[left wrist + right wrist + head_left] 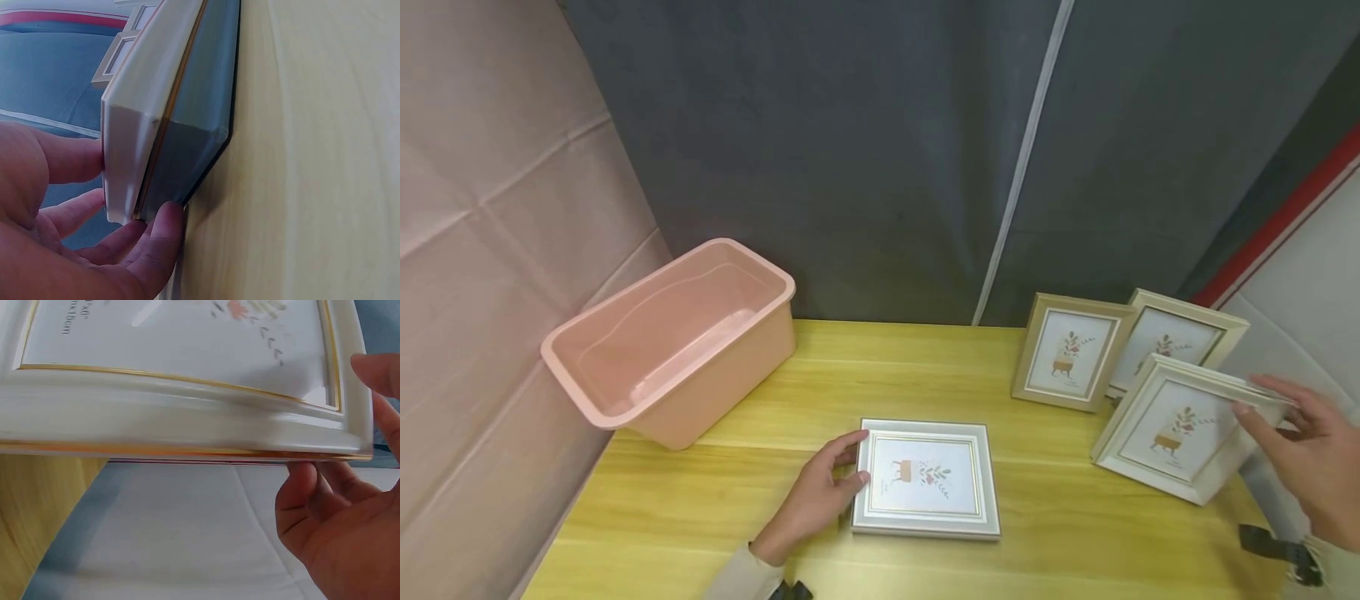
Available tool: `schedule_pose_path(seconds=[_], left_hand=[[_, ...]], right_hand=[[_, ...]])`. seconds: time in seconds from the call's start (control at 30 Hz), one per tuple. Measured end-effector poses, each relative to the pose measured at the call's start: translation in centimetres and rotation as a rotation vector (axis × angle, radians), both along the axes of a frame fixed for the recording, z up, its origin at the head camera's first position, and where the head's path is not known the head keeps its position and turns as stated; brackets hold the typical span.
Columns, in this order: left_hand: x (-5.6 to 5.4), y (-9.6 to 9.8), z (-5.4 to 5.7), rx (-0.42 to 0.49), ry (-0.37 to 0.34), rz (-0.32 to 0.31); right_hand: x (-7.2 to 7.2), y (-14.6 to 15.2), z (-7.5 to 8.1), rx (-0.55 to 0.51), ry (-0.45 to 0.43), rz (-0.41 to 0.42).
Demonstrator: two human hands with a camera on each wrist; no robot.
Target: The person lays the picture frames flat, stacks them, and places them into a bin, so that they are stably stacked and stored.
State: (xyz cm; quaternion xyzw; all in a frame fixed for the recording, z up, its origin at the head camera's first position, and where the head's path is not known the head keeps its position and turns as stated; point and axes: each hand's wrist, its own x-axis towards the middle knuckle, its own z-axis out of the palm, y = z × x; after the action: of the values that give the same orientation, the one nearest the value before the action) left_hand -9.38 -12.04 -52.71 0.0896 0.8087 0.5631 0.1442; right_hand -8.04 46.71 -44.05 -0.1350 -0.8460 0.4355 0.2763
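A silver-white picture frame (925, 477) with a plant print lies face up on the table, its print turned sideways. My left hand (816, 497) grips its left edge with thumb and fingers. In the left wrist view, a white layer (128, 150) and a grey-blue layer (194, 125) show along the side, with fingertips at the corner. At the right, my right hand (1311, 454) holds a cream picture frame (1183, 429) by its right side, tilted back. The right wrist view shows its gold-lined border (187, 412), the thumb in front and other fingers behind and below.
Behind the held cream frame stand a tan picture frame (1071, 354) and a pale beige one (1198, 325), partly covered. A pink plastic bin (737, 367) stands at the left rear of the wooden table (820, 400). A dark curtain (820, 167) hangs behind.
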Motion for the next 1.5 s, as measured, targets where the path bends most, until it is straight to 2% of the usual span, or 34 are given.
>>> schedule_pose_path(seconds=[0.1, 0.27, 0.4, 0.57, 0.77, 1.17, 1.5], left_hand=[[0.0, 0.0, 0.0, -0.004, 0.001, -0.005], [-0.1, 0.1, 0.2, -0.012, 0.001, -0.009], [-0.1, 0.1, 0.3, -0.011, 0.002, -0.008], [0.0, 0.0, 0.2, -0.004, -0.005, -0.010], [0.1, 0.1, 0.2, -0.003, -0.005, -0.010], [0.1, 0.2, 0.4, -0.011, 0.008, -0.005], [0.1, 0.2, 0.7, -0.020, 0.002, -0.003]], right_hand=[[0.1, 0.3, -0.6, -0.040, 0.001, 0.032], [-0.1, 0.2, -1.0, -0.018, 0.021, 0.027], [0.2, 0.1, -0.9, 0.002, 0.016, 0.076], [0.7, -0.2, -0.7, 0.061, -0.004, 0.122], [0.8, -0.5, -0.3, 0.146, -0.003, 0.137], [1.1, -2.3, 1.4, 0.113, -0.075, 0.098], [1.3, -5.0, 2.0, 0.076, -0.120, 0.175]])
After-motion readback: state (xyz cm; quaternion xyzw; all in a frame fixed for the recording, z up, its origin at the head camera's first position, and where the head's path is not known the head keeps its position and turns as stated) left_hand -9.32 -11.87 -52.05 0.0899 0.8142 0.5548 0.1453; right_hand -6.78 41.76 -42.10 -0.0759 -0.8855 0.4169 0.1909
